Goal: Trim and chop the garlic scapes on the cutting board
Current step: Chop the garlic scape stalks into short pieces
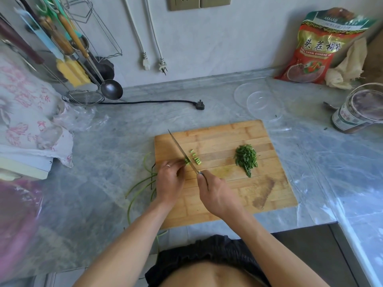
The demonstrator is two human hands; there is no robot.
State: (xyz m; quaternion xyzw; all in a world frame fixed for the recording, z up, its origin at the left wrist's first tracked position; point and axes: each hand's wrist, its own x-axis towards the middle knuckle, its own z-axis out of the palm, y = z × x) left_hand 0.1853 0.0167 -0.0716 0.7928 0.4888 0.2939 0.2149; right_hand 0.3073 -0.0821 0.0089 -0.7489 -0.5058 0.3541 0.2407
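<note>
A wooden cutting board [238, 183] lies on the grey counter. My left hand [170, 179] holds down a bundle of garlic scapes [143, 183] at the board's left edge, fingers curled over their cut ends. Their long stems trail off the board to the left and down. My right hand [217, 195] grips the handle of a knife [182, 152], whose blade stands right against the left fingertips. Several short cut pieces [195, 158] lie just right of the blade. A heap of chopped greens [246, 159] sits further right on the board.
A clear plastic lid [259, 102] and a jar [360, 108] stand at the back right, with a red bag [319, 48] behind them. A black plug and cord [199, 105], a strainer [83, 97] and a ladle [110, 90] lie at the back left. Floral cloth [27, 112] covers the left side.
</note>
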